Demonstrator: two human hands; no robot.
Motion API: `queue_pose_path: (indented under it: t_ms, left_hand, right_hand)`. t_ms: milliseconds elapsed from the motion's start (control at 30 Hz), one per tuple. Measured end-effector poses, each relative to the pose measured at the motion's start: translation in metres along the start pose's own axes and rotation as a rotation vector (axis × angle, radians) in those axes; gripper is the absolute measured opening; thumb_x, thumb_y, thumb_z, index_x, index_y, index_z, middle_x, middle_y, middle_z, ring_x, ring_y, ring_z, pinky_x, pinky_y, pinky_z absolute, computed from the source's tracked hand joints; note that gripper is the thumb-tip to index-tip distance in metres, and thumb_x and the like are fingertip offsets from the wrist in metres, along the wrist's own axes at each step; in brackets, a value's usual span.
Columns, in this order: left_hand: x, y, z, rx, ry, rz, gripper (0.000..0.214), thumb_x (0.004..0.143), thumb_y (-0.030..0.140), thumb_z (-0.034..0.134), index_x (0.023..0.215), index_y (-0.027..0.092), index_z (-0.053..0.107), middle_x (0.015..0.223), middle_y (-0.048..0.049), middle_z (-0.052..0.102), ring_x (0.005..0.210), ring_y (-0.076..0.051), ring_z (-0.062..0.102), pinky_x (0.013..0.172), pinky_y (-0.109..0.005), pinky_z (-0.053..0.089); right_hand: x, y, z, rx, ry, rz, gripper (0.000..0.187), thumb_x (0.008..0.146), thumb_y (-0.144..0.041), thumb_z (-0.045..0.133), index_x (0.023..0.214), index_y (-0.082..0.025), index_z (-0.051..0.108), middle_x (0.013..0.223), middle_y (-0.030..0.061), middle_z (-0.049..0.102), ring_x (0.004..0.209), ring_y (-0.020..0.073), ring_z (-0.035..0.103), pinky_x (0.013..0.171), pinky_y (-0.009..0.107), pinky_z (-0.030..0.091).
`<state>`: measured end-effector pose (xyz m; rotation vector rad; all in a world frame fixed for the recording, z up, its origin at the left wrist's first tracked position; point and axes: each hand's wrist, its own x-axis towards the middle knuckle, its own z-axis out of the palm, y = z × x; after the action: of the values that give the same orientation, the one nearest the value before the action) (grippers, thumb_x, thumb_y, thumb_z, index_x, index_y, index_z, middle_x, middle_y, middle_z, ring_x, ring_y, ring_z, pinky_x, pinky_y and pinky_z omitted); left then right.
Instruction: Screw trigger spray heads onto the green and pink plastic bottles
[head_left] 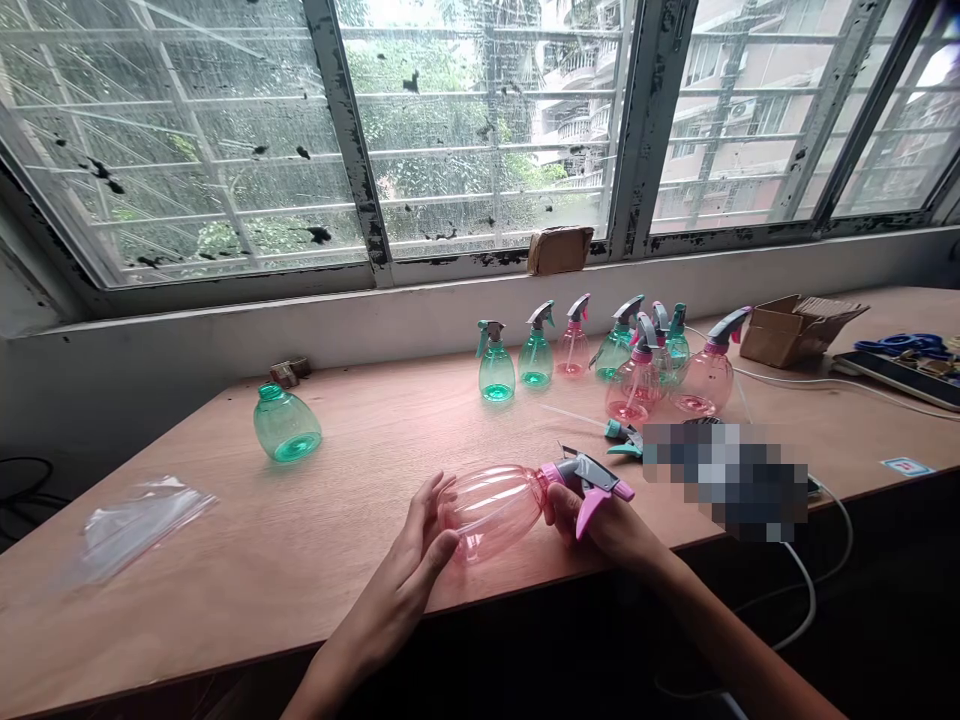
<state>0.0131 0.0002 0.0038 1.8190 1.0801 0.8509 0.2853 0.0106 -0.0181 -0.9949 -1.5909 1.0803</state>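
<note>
A clear pink spray bottle (491, 508) lies on its side between my hands, over the front part of the table. Its grey and pink trigger head (592, 480) points right. My left hand (424, 550) cups the base end, with thumb and fingers around it. At the neck, just below the trigger, my right hand (581, 515) grips the bottle; part of its fingers is hidden behind the head. Beyond my right hand lies a loose green and grey spray head (626, 438) with a thin tube. A green bottle without a head (287, 425) stands at the left.
Several green and pink spray bottles (536, 358) stand toward the back by the wall. Farther right are a cardboard box (795, 330), blue scissors (911, 346) and a white cable (844, 380). A plastic bag (146, 525) lies left. A blurred patch (731, 480) covers something at the right.
</note>
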Motion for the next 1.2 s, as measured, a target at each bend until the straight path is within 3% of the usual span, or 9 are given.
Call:
queue_pose_path:
  t_ms: [100,300,433,567,700,767,867,1067,1200]
  left_hand:
    - [0.0,0.002,-0.001,-0.008,-0.026,-0.033,0.062,0.102,0.056,0.043,0.156,0.03,0.024,0.163,-0.0082,0.034,0.151,-0.033,0.029,0.123,-0.052,0.025]
    - [0.003,-0.011,-0.001,-0.07,-0.062,0.049,0.073,0.094,0.051,0.064,0.153,0.032,0.024,0.156,-0.0127,0.04,0.141,-0.034,0.044,0.119,-0.053,0.033]
    - [0.004,-0.018,0.002,0.096,0.022,0.2,0.088,0.083,0.044,0.08,0.151,0.037,0.025,0.15,-0.0105,0.044,0.139,-0.034,0.044,0.119,-0.055,0.032]
    - [0.002,-0.018,0.005,0.245,0.079,0.304,0.092,0.082,0.039,0.082,0.152,0.041,0.022,0.148,-0.0089,0.044,0.137,-0.034,0.045,0.118,-0.055,0.032]
    - [-0.002,-0.012,0.003,0.198,-0.009,0.199,0.092,0.086,0.045,0.076,0.156,0.039,0.016,0.159,-0.0099,0.034,0.146,-0.035,0.034,0.121,-0.056,0.027]
    - [-0.002,-0.007,0.0,0.143,-0.06,0.104,0.078,0.095,0.05,0.063,0.157,0.036,0.017,0.164,-0.0089,0.03,0.149,-0.035,0.03,0.122,-0.056,0.024]
    - [-0.001,-0.005,-0.002,0.106,-0.077,0.026,0.062,0.101,0.051,0.05,0.156,0.032,0.027,0.162,-0.0084,0.036,0.148,-0.035,0.033,0.123,-0.057,0.022]
    - [0.002,-0.013,0.001,0.043,-0.043,0.09,0.08,0.085,0.042,0.077,0.151,0.033,0.032,0.15,-0.012,0.05,0.133,-0.034,0.053,0.115,-0.052,0.039]
    - [0.001,-0.015,0.006,0.129,0.05,0.16,0.091,0.076,0.04,0.086,0.149,0.036,0.031,0.15,-0.0115,0.048,0.136,-0.035,0.049,0.118,-0.055,0.034]
  right_hand:
    - [-0.001,0.005,0.0,0.08,0.012,0.027,0.046,0.096,-0.059,0.051,0.072,-0.02,0.061,0.056,-0.0018,0.055,0.053,0.0142,0.051,0.053,0.028,0.036]
    - [-0.001,0.002,0.003,0.208,0.069,0.034,0.04,0.093,-0.057,0.059,0.074,-0.021,0.057,0.068,-0.0002,0.058,0.056,0.0137,0.051,0.052,0.027,0.041]
    - [-0.001,-0.002,0.002,0.095,0.063,-0.001,0.047,0.097,-0.055,0.052,0.065,-0.021,0.055,0.06,-0.0013,0.053,0.053,0.013,0.049,0.053,0.028,0.038]
    - [0.0,-0.007,0.003,0.093,0.069,-0.013,0.048,0.098,-0.054,0.052,0.064,-0.02,0.055,0.06,-0.0018,0.053,0.051,0.0117,0.048,0.051,0.027,0.037]
    - [0.0,-0.007,0.004,0.178,0.074,0.006,0.042,0.096,-0.052,0.056,0.069,-0.02,0.055,0.063,-0.002,0.054,0.053,0.012,0.049,0.05,0.026,0.036]
    - [0.0,-0.005,0.004,0.21,0.071,0.011,0.041,0.096,-0.052,0.057,0.07,-0.02,0.054,0.064,-0.0021,0.054,0.054,0.0124,0.049,0.049,0.026,0.035]
    - [-0.001,-0.004,0.004,0.183,0.067,0.01,0.042,0.096,-0.052,0.056,0.069,-0.02,0.054,0.064,-0.0017,0.054,0.055,0.0127,0.049,0.05,0.026,0.036]
    - [-0.002,-0.005,0.002,0.1,0.068,-0.021,0.046,0.099,-0.052,0.051,0.065,-0.02,0.055,0.061,-0.0013,0.053,0.055,0.0133,0.049,0.052,0.027,0.036]
    - [-0.001,-0.005,0.002,0.082,0.062,-0.029,0.047,0.099,-0.053,0.05,0.065,-0.021,0.055,0.06,-0.0012,0.053,0.053,0.013,0.049,0.051,0.027,0.036]
